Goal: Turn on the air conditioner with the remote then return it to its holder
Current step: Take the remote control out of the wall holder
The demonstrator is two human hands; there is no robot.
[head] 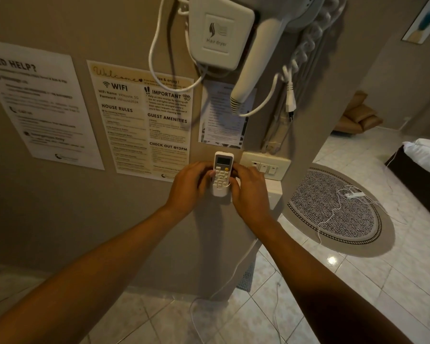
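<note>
Your left hand (193,186) and right hand (248,187) both curl around the white remote (222,170), gripping its sides, one from nine o'clock and one from three o'clock. The remote stands upright against the beige wall (60,219), its lower end seated in the white holder (220,192), display and orange button showing above your fingers. A switch plate (266,165) sits just beside it at three o'clock. At twelve o'clock hangs the hair dryer (243,78); the welcome notice (144,115) is at eleven o'clock.
</note>
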